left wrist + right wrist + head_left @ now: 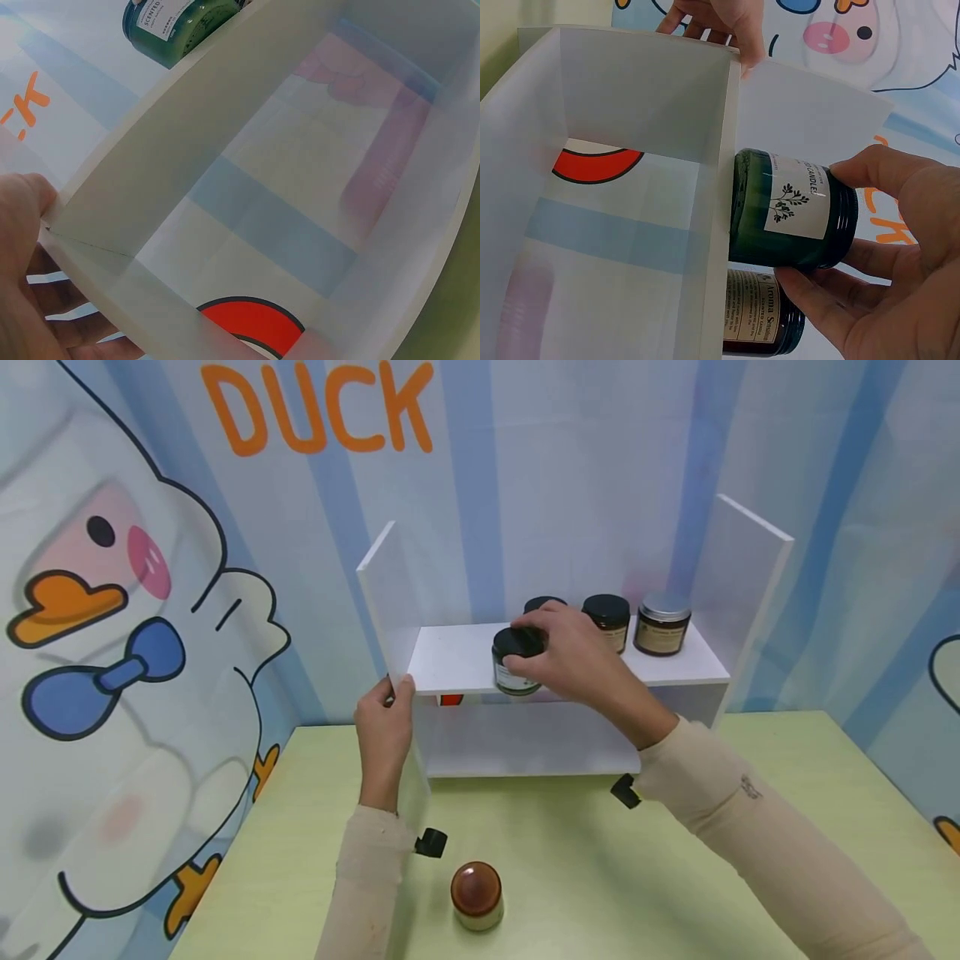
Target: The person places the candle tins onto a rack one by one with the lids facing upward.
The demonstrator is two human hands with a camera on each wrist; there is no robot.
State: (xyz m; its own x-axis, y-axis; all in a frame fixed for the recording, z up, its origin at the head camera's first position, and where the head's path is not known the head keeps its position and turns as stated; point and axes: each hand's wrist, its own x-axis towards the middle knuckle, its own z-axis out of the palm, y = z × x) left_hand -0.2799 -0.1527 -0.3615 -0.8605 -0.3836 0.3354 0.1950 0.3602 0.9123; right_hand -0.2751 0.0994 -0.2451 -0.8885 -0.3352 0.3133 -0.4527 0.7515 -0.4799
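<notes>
A green glass candle jar (780, 210) with a black lid and white label is in my right hand (577, 652). Thumb and fingers grip it around the lid and side, above the upper board's front edge. In the right wrist view its base is at the board of the white shelf (457, 664); whether it touches is unclear. My left hand (383, 735) holds the shelf's left side panel, thumb in front and fingers behind. Behind the right hand stand a black-lidded jar (545, 602), partly hidden, another black-lidded amber jar (607, 618), and a silver-lidded jar (662, 625).
A brown-topped jar (477, 896) stands on the pale green table (562, 877) in front of the shelf. Tall side panels (742, 577) rise at both ends of the shelf. A printed duck backdrop (585, 468) hangs behind.
</notes>
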